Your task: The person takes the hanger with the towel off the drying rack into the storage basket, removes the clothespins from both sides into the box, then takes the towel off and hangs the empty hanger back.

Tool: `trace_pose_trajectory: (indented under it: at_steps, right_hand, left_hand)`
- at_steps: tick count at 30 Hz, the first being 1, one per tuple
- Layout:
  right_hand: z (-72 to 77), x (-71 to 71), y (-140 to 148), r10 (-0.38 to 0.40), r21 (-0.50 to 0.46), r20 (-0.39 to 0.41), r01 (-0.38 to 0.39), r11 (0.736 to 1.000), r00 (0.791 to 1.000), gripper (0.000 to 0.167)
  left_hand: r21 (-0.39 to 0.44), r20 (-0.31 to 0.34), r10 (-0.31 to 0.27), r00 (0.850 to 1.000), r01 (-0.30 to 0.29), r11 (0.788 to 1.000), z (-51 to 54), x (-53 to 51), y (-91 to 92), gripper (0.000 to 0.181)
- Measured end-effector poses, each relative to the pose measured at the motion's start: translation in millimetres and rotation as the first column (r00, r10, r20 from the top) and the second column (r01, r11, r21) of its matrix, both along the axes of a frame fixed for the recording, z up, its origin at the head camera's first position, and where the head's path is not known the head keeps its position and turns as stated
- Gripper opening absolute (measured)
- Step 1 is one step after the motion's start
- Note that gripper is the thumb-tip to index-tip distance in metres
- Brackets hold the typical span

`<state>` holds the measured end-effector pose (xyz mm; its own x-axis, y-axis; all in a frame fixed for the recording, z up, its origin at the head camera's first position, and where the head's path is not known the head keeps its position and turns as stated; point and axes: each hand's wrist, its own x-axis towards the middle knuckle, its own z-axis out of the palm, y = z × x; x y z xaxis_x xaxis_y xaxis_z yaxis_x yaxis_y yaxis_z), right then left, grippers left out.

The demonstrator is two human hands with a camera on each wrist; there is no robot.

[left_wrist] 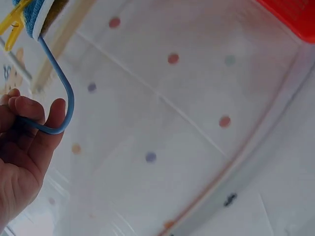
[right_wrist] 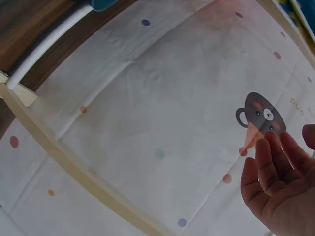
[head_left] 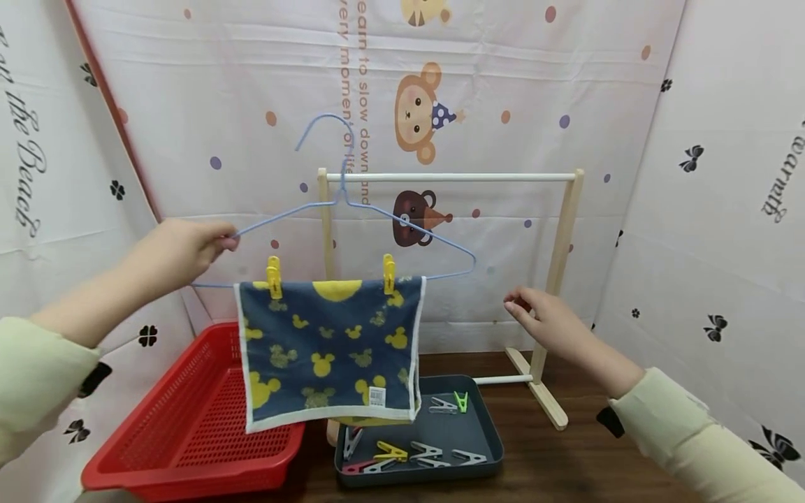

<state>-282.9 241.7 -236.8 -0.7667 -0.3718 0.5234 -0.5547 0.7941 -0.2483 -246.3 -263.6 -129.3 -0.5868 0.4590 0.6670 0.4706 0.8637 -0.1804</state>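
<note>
My left hand (head_left: 189, 255) grips the left shoulder of a blue wire hanger (head_left: 415, 227), whose hook points up. Over the hanger's lower bar hangs a dark blue towel (head_left: 339, 342) with yellow mouse-head shapes and a white border. Two yellow clothespins (head_left: 273, 277) pinch the towel to that bar, one near each upper corner. In the left wrist view, the fingers curl round the blue wire near its bent end. To the right of the hanger, my right hand (head_left: 547, 318) is held in the air, fingers loosely bent, with nothing in it.
Behind the towel stands a wooden rack with a white top rail (head_left: 465, 177). A red basket (head_left: 189, 419) sits at the left on the brown table (head_left: 566, 461). The dark grey tray (head_left: 440, 388) holds several clothespins. Printed cloth (head_left: 490, 279) encloses the back and sides.
</note>
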Motion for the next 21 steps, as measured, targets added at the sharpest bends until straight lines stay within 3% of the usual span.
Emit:
trace_pose_trajectory:
  at_steps: [3,6,9,11,14,17,21]
  right_hand:
    - [-8.9,1.2,1.6,0.01,0.012,0.025,-0.011,1.0,1.0,0.017]
    - [-16.4,0.8,1.6,0.013,0.022,0.048,-0.014,1.0,0.999,0.013]
    - [-20.0,-0.9,1.3,0.021,0.028,0.07,-0.023,0.999,0.997,0.012]
    - [-21.3,-1.5,0.7,0.026,0.034,0.085,-0.028,0.999,0.996,0.012]
    - [-22.6,-1.6,-0.1,0.032,0.046,0.101,-0.036,0.998,0.994,0.013]
    - [-24.6,-1.4,-0.5,0.037,0.068,0.1,-0.044,0.997,0.994,0.013]
    - [-28.7,-2.3,-2.0,0.051,0.093,0.105,-0.061,0.994,0.993,0.012]
  left_hand:
    - [-0.016,-0.059,0.016,0.998,-0.017,1.0,6.2,3.0,-16.5,0.009]
    - [-0.041,-0.079,0.054,0.995,-0.057,0.998,13.7,7.9,-33.1,0.012]
    - [-0.043,-0.039,0.13,0.991,-0.132,0.99,20.0,14.3,-47.9,0.009]
    - [-0.036,0.011,0.197,0.98,-0.196,0.98,23.5,18.9,-57.6,0.007]
    - [-0.025,0.036,0.264,0.964,-0.263,0.964,25.5,21.7,-73.4,0.004]
    - [-0.013,-0.005,0.28,0.96,-0.28,0.96,23.0,19.4,-93.3,0.004]
    - [0.025,-0.1,0.236,0.966,-0.235,0.972,14.3,12.7,-122.3,0.019]
